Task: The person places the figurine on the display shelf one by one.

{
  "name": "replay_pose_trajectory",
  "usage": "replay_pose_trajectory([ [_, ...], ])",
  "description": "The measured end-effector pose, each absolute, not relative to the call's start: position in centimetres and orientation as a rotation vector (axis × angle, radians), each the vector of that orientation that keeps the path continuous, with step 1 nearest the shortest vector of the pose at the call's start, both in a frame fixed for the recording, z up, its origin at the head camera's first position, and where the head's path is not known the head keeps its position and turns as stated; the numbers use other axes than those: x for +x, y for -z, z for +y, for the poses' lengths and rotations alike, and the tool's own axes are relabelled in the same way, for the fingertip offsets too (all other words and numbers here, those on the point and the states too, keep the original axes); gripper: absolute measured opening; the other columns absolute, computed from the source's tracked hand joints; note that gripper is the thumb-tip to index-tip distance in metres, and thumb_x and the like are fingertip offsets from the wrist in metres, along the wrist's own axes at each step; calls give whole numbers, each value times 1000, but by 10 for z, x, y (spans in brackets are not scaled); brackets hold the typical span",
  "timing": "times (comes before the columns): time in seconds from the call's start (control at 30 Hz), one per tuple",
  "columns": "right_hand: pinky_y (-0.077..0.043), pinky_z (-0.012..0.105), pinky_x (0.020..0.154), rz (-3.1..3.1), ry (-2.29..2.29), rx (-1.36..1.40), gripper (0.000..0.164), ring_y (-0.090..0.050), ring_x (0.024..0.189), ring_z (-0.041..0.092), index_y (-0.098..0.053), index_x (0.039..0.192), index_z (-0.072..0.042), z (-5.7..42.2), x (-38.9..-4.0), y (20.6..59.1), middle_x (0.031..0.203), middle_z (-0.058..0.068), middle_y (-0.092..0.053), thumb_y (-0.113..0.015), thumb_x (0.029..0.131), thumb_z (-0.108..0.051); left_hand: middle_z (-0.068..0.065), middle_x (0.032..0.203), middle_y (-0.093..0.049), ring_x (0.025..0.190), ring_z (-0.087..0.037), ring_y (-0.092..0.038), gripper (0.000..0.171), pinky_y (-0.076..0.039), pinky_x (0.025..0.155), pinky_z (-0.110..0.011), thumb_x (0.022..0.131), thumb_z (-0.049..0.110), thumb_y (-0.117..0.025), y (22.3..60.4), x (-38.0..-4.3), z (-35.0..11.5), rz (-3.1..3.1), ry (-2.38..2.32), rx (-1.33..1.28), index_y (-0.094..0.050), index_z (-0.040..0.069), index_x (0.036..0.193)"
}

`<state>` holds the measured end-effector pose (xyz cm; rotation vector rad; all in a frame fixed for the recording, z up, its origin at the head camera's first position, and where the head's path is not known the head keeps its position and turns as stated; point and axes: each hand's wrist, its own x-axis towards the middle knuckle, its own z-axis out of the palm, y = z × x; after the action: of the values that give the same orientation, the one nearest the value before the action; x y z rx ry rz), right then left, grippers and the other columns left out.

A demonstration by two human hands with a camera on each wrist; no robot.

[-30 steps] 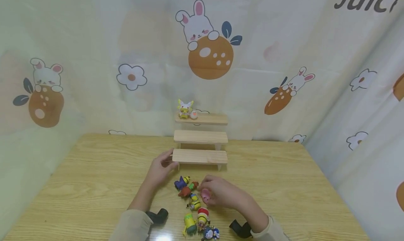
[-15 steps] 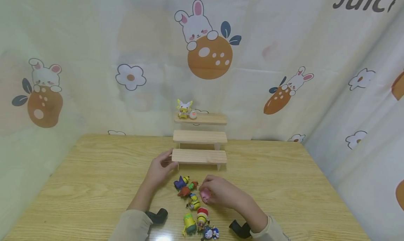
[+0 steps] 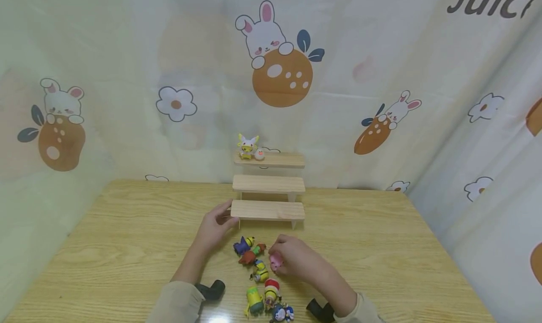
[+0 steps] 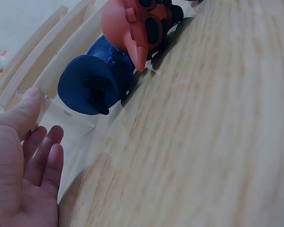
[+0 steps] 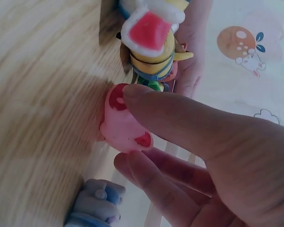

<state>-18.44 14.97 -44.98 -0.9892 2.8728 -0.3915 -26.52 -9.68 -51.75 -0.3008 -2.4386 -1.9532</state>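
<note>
A three-step wooden display stand stands at the back of the table. My left hand holds the left end of its lowest step, thumb at the front corner and fingers reaching behind; in the left wrist view the thumb lies against the step's edge. A small pink figurine is pinched between the thumb and fingertips of my right hand, low over the tabletop. Left of it lie a purple-caped figurine, a reddish-brown one and a yellow-and-blue one.
On the top step, a white-and-yellow figurine stands beside a small white one. Nearer the front edge lie a yellow-green figurine, a red-hatted one and a dark blue one. A patterned curtain hangs behind.
</note>
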Motion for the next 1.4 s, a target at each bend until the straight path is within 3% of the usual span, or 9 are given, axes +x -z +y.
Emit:
replay_pose_trajectory([
  [0.4, -48, 16, 63, 2916, 318, -1025, 15, -54, 76, 6, -71, 90, -12, 149, -182, 450, 87, -5, -61, -75, 76, -13, -20, 140, -47, 116, -35, -57, 62, -49, 100, -40, 89, 14, -67, 488, -249, -93, -2452, 1949, -330, -40, 0, 142],
  [0.53, -51, 18, 68, 2916, 353, -997, 19, -58, 82, 9, -72, 95, -12, 152, -182, 446, 92, -3, -64, -75, 76, -14, -20, 139, -48, 116, -36, -57, 61, -49, 100, -41, 89, 13, -67, 483, -245, -91, -2445, 1955, -341, -40, 0, 142],
  [0.8, -56, 25, 74, 2955, 374, -927, 28, -63, 89, 16, -71, 103, -7, 162, -183, 422, 102, 3, -65, -77, 77, -16, -11, 140, -49, 116, -28, -59, 66, -51, 97, -33, 86, 27, -70, 517, -265, -93, -2417, 1961, -325, -42, 9, 143],
  [1.1, -56, 36, 83, 3031, 268, -1000, 32, -64, 97, 25, -70, 106, -5, 167, -209, 388, 109, 11, -66, -78, 78, -19, -12, 140, -50, 113, -29, -60, 65, -52, 95, -32, 86, 24, -71, 520, -265, -97, -2402, 1974, -330, -43, 8, 142],
  [1.4, -54, 40, 88, 3131, 170, -1044, 36, -63, 100, 27, -67, 113, -3, 160, -259, 339, 111, 13, -67, -75, 82, -20, -12, 136, -53, 111, -28, -61, 63, -52, 96, -35, 86, 23, -71, 521, -267, -97, -2396, 1958, -331, -45, 10, 141],
])
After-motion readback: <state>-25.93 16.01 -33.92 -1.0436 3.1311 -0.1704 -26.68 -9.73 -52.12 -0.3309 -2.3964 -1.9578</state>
